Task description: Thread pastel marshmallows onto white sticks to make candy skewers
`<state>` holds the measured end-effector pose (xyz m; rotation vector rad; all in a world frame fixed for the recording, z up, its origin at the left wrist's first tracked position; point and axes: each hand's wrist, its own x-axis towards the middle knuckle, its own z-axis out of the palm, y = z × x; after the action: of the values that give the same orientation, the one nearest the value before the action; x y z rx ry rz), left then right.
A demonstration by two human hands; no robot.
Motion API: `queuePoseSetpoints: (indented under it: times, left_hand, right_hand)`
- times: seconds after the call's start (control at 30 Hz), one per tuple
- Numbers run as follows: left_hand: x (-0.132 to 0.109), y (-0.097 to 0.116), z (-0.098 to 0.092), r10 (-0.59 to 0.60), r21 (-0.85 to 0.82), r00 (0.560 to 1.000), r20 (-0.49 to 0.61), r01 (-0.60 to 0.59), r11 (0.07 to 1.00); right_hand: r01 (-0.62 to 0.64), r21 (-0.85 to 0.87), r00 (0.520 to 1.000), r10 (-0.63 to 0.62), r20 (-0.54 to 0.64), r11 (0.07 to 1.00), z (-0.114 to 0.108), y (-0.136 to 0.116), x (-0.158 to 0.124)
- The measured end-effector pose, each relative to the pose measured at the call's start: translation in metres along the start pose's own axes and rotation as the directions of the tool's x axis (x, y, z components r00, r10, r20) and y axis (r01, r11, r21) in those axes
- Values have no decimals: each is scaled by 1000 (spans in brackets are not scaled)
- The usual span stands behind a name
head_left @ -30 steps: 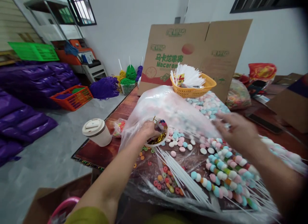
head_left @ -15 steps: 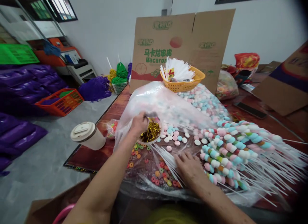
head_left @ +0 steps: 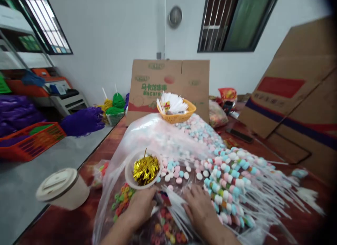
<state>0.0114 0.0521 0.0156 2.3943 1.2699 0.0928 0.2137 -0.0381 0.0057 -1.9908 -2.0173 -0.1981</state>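
Note:
My left hand [head_left: 140, 207] lies low on the clear plastic sheet [head_left: 137, 139], fingers curled over small coloured ring candies [head_left: 119, 203] and a dark bit I cannot name. My right hand [head_left: 200, 206] rests beside it on a bundle of thin white sticks [head_left: 176, 211], fingers bent down on them. Just above the left hand stands a small white cup of gold twist ties [head_left: 144, 169]. To the right lies a heap of finished skewers [head_left: 237, 185] with pink, blue and white sweets.
A lidded paper cup [head_left: 61, 189] stands at the table's left edge. Loose pastel sweets [head_left: 200, 132] spread toward a yellow basket of white sticks [head_left: 175, 110] and a "Macaron" carton [head_left: 168, 85]. Big cardboard boxes [head_left: 297, 94] lean at right. Orange crate [head_left: 28, 141] on the floor.
My left hand left the cup of gold ties and came down beside the right hand on the sticks. The view tilted upward and shifted right.

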Motion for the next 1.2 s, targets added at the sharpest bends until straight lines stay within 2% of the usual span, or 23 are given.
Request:
queuePoseSetpoints:
  times: [0.1,0.2,0.27,0.37,0.5,0.6,0.67,0.73,0.83,0.93,1.03,1.2]
  left_hand:
    - [8,-6,15,63,51,982,-178,-55,997]
    - [5,-13,24,198,87,924,-327,-180,980]
    - [-1,-17,25,279,142,883,-377,-243,960]
    - [-5,-22,25,329,237,846,-420,-247,939]
    - [-14,-21,25,259,227,874,-412,-176,958]
    - [-25,-15,25,152,217,887,-436,-60,974]
    - [-31,-13,26,64,236,905,-420,41,971]
    - [-33,-13,29,19,259,922,-386,89,962]
    - [-33,-15,33,28,263,930,-368,75,962]
    - [-32,-18,36,40,250,929,-368,57,966]
    - [-32,-20,37,44,234,928,-370,47,971]
    - [-38,-31,32,72,136,898,-435,-13,991]
  right_hand:
    - [99,100,973,-75,-219,990,5,3,-1]
    - [189,146,951,-144,-275,971,-6,-4,5]
    - [123,134,972,-92,-218,983,-18,-10,11]
    - [28,149,999,-24,-31,988,-25,-9,17]
    - [-19,188,994,-1,106,982,-17,-3,8]
    - [28,214,995,-47,88,976,-15,-13,9]
    - [61,265,994,-83,74,962,-16,-27,20]
    - [88,320,989,-122,86,943,-17,-40,34]
    - [65,366,986,-117,121,928,-15,-54,43]
    - [-63,369,974,-23,224,927,-6,-58,35]
    - [-124,362,949,4,316,924,6,-55,25]
    - [-141,426,934,-22,356,894,9,-37,31]
